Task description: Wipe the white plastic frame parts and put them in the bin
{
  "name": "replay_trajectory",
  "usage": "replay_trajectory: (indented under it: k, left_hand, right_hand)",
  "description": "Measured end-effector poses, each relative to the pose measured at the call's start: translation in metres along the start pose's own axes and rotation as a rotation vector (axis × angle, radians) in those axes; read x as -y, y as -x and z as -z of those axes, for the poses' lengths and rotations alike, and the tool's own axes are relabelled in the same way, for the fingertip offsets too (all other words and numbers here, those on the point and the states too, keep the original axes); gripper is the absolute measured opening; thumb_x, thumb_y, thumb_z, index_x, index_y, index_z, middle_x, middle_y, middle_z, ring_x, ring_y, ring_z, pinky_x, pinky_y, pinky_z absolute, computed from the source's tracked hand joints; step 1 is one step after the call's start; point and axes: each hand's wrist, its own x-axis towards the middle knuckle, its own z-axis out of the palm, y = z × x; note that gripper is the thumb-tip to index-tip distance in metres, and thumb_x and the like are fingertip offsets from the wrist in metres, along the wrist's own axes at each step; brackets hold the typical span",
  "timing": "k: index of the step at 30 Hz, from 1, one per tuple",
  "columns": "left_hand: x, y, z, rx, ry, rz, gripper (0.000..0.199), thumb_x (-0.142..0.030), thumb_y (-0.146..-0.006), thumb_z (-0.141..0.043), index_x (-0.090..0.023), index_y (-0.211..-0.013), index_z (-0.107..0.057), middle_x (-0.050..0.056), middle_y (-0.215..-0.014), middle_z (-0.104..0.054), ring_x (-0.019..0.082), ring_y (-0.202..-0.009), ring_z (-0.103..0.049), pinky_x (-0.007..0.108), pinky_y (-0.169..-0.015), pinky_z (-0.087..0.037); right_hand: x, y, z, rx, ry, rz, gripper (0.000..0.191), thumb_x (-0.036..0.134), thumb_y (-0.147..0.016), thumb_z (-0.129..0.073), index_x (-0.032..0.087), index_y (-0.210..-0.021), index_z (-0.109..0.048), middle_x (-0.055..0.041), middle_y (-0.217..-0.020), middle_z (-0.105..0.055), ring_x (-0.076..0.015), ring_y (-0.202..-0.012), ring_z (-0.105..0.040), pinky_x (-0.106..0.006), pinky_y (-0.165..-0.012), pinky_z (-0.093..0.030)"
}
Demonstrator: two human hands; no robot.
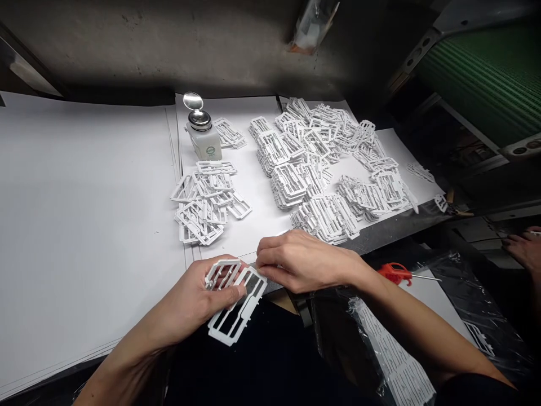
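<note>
My left hand (198, 296) is closed around two white slotted plastic frames, its thumb pressed over them. The nearer plastic frame (240, 307) is tilted toward me and has small tabs along its right edge; the second plastic frame (222, 274) lies behind it against my fingers. My right hand (296, 260) is beside the nearer frame's upper right corner, its fingers curled and pinched together. Whatever is between those fingertips is hidden. Beyond my hands are a loose heap of similar frames (203, 208) and a neater stack of them (327, 217).
A pump-top bottle (207, 141) stands behind the loose heap with its lid up. More frames (325, 124) are piled at the back right. At the lower right are an orange-handled tool (395, 273) and a plastic bag of frames (393, 355). Another person's hand (526, 248) shows at the right edge.
</note>
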Motion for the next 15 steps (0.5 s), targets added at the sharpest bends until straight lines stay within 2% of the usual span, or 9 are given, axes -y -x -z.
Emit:
replay_trajectory:
  k: [7,15]
  left_hand:
    - [-0.002,-0.003,0.002,0.018,-0.016,0.001,0.018,-0.032,-0.078,-0.059,-0.017,-0.079,-0.051,-0.004,-0.067,-0.042,0.01,-0.061,-0.036,0.023,-0.054,-0.031]
    - [0.0,-0.003,0.004,0.016,0.076,0.0,0.02,-0.031,-0.076,-0.062,-0.017,-0.073,-0.049,-0.005,-0.061,-0.038,0.009,-0.056,-0.032,0.022,-0.051,-0.027]
  right_hand:
    - [0.005,-0.004,-0.004,-0.018,0.157,0.02,0.018,0.02,-0.09,-0.049,0.013,-0.075,-0.056,-0.0008,-0.075,-0.053,-0.0117,-0.057,-0.045,-0.025,-0.054,-0.026]
    - [-0.002,-0.001,-0.012,-0.058,0.044,-0.049,0.015,0.017,-0.088,-0.051,0.012,-0.075,-0.056,-0.001,-0.078,-0.053,-0.0106,-0.061,-0.047,-0.022,-0.056,-0.028]
